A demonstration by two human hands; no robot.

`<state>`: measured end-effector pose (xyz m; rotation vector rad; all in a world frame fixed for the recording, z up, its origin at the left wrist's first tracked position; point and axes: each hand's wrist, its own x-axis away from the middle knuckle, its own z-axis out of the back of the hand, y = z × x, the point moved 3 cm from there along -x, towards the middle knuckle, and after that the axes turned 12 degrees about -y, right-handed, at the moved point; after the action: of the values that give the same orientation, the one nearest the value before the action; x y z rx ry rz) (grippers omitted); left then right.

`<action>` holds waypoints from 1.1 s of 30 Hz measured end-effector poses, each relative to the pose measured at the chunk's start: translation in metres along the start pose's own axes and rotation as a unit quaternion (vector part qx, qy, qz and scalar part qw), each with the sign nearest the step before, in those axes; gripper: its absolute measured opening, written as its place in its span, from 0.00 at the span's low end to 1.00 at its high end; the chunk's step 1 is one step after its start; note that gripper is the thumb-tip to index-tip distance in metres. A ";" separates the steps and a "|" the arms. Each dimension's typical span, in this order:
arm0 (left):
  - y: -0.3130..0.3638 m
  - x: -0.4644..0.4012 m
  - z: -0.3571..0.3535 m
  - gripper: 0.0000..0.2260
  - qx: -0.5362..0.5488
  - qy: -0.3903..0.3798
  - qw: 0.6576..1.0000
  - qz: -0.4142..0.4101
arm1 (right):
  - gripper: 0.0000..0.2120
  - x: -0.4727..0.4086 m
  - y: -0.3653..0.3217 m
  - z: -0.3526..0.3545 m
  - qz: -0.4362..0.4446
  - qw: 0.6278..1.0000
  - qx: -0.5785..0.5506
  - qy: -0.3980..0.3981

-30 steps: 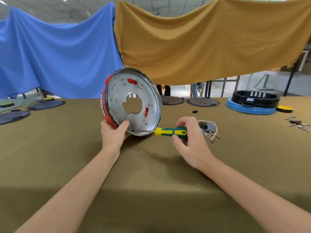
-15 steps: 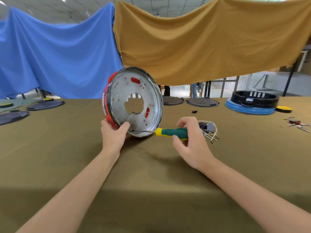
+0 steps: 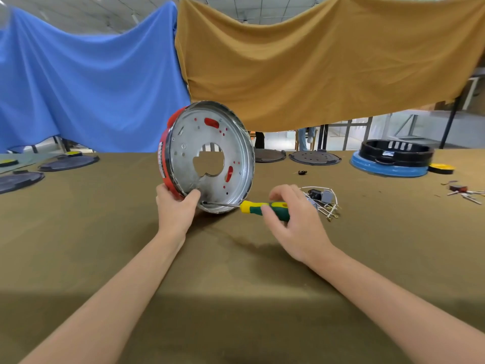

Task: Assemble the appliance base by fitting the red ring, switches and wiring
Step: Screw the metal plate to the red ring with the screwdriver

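Observation:
A round silver metal base stands on edge on the table, its inner face with a central cut-out turned towards me. The red ring wraps its left outer rim. My left hand grips the base's lower left edge, thumb inside. My right hand holds a green and yellow screwdriver level, its tip against the inner face near my left thumb. A bundle of white wires with small switches lies just behind my right hand.
A black ring on a blue base sits at the far right, with a yellow disc beside it. Dark round plates lie along the back and far left. Small loose parts lie at the right edge.
The base has tilted a little more upright and shifted slightly right. My right hand's fingers have shifted along the screwdriver handle, as in turning it.

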<state>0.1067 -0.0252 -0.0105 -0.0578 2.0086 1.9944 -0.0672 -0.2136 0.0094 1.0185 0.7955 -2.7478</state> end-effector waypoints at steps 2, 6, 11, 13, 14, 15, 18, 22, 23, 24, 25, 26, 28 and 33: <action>0.000 -0.001 0.001 0.23 0.025 0.006 1.000 0.014 | 0.08 0.000 -0.001 0.000 0.023 0.999 -0.041 -0.017; 0.000 0.000 0.000 0.26 0.045 0.008 0.999 0.021 | 0.09 0.001 -0.003 -0.001 0.044 0.998 -0.047 -0.016; -0.001 0.000 0.001 0.23 0.022 -0.004 1.000 0.012 | 0.10 0.002 -0.001 0.004 0.023 0.999 0.011 0.044; -0.001 0.000 0.000 0.22 0.005 -0.014 1.000 0.001 | 0.15 0.002 0.000 0.004 -0.011 0.997 0.065 0.041; 0.000 0.000 -0.001 0.21 -0.006 -0.019 1.000 -0.004 | 0.19 0.002 0.001 0.004 -0.034 0.995 0.086 0.030; 0.000 0.001 -0.002 0.21 -0.014 -0.022 1.000 -0.008 | 0.22 0.001 0.001 0.004 -0.053 0.994 0.091 0.018; 0.000 0.000 -0.001 0.22 -0.009 -0.020 1.000 -0.002 | 0.18 0.000 0.003 0.003 -0.050 0.998 0.032 -0.001; -0.002 -0.002 0.002 0.25 0.044 0.005 0.999 0.018 | 0.11 0.000 0.000 -0.001 0.014 0.999 -0.043 -0.031; -0.002 -0.002 0.002 0.25 0.047 0.006 0.999 0.020 | 0.11 0.000 0.000 -0.002 0.026 0.998 -0.043 -0.033; -0.002 -0.002 0.001 0.25 0.047 0.006 0.999 0.022 | 0.10 0.000 -0.001 -0.003 0.033 0.998 -0.043 -0.034; -0.002 -0.002 0.001 0.25 0.049 0.005 0.999 0.022 | 0.09 0.001 -0.001 -0.003 0.033 0.998 -0.042 -0.036; -0.001 -0.001 0.001 0.25 0.051 0.004 0.998 0.021 | 0.09 0.001 0.001 -0.003 0.029 0.998 -0.041 -0.035; -0.001 -0.001 0.001 0.25 0.043 0.002 0.999 0.017 | 0.08 0.001 0.003 -0.002 0.022 0.999 -0.025 -0.020; 0.003 0.004 -0.002 0.19 -0.024 -0.014 1.000 -0.015 | 0.12 0.002 0.000 0.001 0.016 0.995 0.088 0.034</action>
<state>0.1022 -0.0260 -0.0083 -0.0701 1.9317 2.0122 -0.0696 -0.2143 0.0089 1.1510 0.5462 -2.8097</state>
